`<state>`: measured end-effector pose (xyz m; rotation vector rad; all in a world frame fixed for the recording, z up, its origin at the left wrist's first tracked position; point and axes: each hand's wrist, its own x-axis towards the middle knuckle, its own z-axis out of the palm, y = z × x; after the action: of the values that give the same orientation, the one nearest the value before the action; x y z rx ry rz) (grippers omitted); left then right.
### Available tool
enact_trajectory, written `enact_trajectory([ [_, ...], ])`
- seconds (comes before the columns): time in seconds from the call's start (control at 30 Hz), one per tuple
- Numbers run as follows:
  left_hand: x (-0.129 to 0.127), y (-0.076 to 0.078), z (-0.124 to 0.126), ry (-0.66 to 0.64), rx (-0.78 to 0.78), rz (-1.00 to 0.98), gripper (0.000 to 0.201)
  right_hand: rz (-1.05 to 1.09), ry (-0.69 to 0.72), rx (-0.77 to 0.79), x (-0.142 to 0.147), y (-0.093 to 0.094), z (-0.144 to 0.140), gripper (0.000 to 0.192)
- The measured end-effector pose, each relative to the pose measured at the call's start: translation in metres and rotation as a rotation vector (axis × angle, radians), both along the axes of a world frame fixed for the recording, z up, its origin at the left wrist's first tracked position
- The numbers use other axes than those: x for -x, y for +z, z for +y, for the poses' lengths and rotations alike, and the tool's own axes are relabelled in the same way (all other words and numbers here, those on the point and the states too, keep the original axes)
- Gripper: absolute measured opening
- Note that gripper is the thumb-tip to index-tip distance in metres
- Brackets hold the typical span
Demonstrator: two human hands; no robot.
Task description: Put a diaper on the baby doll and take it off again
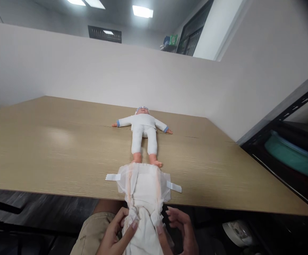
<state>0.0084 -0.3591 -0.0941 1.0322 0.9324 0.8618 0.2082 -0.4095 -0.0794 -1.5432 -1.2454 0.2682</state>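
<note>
I see both hands low at the near edge of the desk, w/ an open diaper between them. Left hand has its fingers pinching the diaper's near left edge; right hand sits just beside the right edge, fingers loosely curled, thumb touching the fabric. The diaper's far half lies flat on the desk beyond the fingers, tabs spread out to each side, near half hanging off the edge toward my lap. Doll lies on its back just past the diaper, feet touching its far end. Diaper looks light, soft, floppy, prob. crumples easily; best held at the side edges or waistband corners, not mid-pad.
</note>
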Motion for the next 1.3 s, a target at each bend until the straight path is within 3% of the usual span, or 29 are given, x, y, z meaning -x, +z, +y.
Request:
enact_trajectory([
  [0.13, -0.002, 0.003, 0.0, -0.036, -0.054, 0.008, 0.045, -0.263, 0.261, -0.075, 0.007, 0.043, 0.036, 0.027],
  [0.23, 0.001, 0.009, 0.002, -0.105, -0.136, 0.11, 0.041, -0.444, 0.419, 0.03, 0.016, 0.061, 0.077, 0.042],
  [0.37, 0.019, 0.026, 0.006, -0.251, -0.307, 0.377, 0.037, -0.583, 0.468, 0.152, 0.018, 0.048, 0.116, 0.052],
  [0.43, 0.035, 0.039, 0.012, -0.323, -0.442, 0.553, 0.032, -0.619, 0.48, 0.181, 0.015, 0.036, 0.123, 0.055],
  [0.5, 0.052, 0.054, 0.026, -0.307, -0.582, 0.72, 0.028, -0.64, 0.484, 0.187, 0.013, 0.028, 0.124, 0.057],
  [0.57, 0.065, 0.069, 0.05, -0.202, -0.719, 0.854, 0.034, -0.658, 0.484, 0.193, 0.012, 0.026, 0.124, 0.058],
  [0.67, 0.066, 0.088, 0.105, -0.101, -0.952, 0.981, 0.031, -0.697, 0.475, 0.219, 0.012, 0.028, 0.123, 0.058],
  [0.73, 0.053, 0.095, 0.149, -0.068, -1.153, 1.091, 0.022, -0.727, 0.463, 0.233, 0.013, 0.03, 0.123, 0.059],
  [0.77, 0.044, 0.096, 0.171, -0.035, -1.239, 1.171, 0.026, -0.74, 0.459, 0.238, 0.013, 0.03, 0.124, 0.059],
  [0.83, 0.024, 0.097, 0.209, -0.109, -1.4, 1.276, 0.049, -0.755, 0.452, 0.245, 0.013, 0.029, 0.124, 0.06],
  [0.97, -0.012, 0.097, 0.257, -0.523, -1.713, 1.234, 0.09, -0.763, 0.445, 0.234, 0.011, 0.025, 0.125, 0.06],
  [1.03, -0.024, 0.099, 0.272, -0.709, -1.839, 1.13, 0.101, -0.77, 0.443, 0.219, 0.009, 0.023, 0.125, 0.061],
  [1.1, -0.034, 0.099, 0.282, -0.813, -1.929, 1.019, 0.103, -0.788, 0.441, 0.205, 0.007, 0.02, 0.126, 0.063],
  [1.17, -0.042, 0.099, 0.291, -0.851, -1.988, 0.929, 0.093, -0.814, 0.444, 0.181, 0.005, 0.017, 0.127, 0.064],
  [1.3, -0.057, 0.093, 0.304, -0.796, -2.084, 0.823, 0.04, -0.866, 0.459, 0.093, 0.001, 0.011, 0.133, 0.069],
])
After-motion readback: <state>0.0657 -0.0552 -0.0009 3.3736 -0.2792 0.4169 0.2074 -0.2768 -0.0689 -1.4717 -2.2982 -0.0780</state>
